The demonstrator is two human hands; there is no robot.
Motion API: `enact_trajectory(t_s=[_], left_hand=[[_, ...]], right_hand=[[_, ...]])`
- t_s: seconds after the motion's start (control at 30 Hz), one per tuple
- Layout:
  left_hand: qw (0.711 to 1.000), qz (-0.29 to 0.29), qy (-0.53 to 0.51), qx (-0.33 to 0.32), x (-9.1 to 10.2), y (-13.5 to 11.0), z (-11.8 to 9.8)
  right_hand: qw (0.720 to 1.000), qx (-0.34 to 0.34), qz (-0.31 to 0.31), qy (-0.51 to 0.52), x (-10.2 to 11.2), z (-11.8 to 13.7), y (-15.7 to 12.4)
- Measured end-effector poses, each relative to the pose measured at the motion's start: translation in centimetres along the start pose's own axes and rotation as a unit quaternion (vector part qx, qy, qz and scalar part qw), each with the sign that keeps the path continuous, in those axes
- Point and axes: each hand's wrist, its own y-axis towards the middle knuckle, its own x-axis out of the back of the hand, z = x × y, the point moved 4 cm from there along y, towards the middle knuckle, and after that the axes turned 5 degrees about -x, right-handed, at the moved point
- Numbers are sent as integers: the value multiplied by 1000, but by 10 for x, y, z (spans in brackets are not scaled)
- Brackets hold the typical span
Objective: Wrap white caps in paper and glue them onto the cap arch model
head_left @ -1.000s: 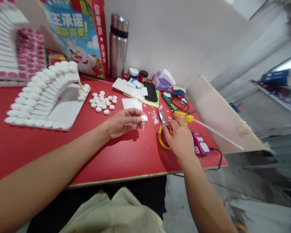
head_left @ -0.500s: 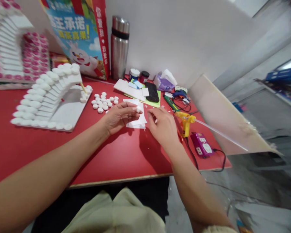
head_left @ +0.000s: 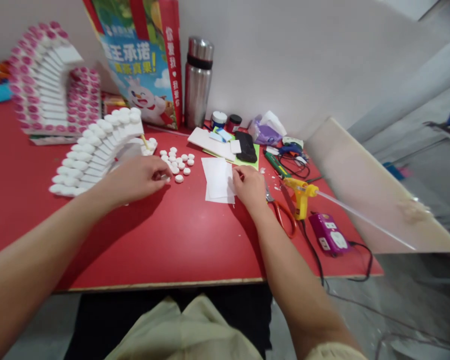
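My left hand is closed beside a group of white rounded pieces on the red table. A bit of a white rounded piece shows at its fingertips, mostly hidden by the fingers. Behind that hand stands a white stepped arch model edged with similar pieces. My right hand rests at the right edge of some white paper sheets, its fingers curled together. Whatever is between those fingers, if anything, cannot be made out. Orange-handled scissors lie just right of it.
A yellow glue gun with a long glue stick and a purple power socket sit at the right. Along the back stand a steel flask, a colourful bag and a tissue pack. A pink-and-white model is far left.
My left hand has moved left from above the paper to the group of white pieces. My right hand has stayed by the paper's edge. The view has shifted left.
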Motion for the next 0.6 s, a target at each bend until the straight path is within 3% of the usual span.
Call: enact_trajectory(t_s=[0.07, 0.17, 0.37, 0.5, 0.6], left_hand=[[980, 45, 185, -49, -4, -9, 6], [950, 62, 295, -79, -11, -17, 8], [939, 64, 317, -119, -26, -12, 8], [944, 48, 306, -114, -23, -12, 7], [947, 17, 303, -109, -18, -9, -8]], right_hand=[[1000, 5, 3, 4, -1, 1, 1], [1000, 13, 14, 6, -3, 4, 0], [998, 6, 48, 50, -4, 6, -1], [992, 19, 98, 78, -7, 14, -7], [989, 30, 140, 48, -10, 22, -11]])
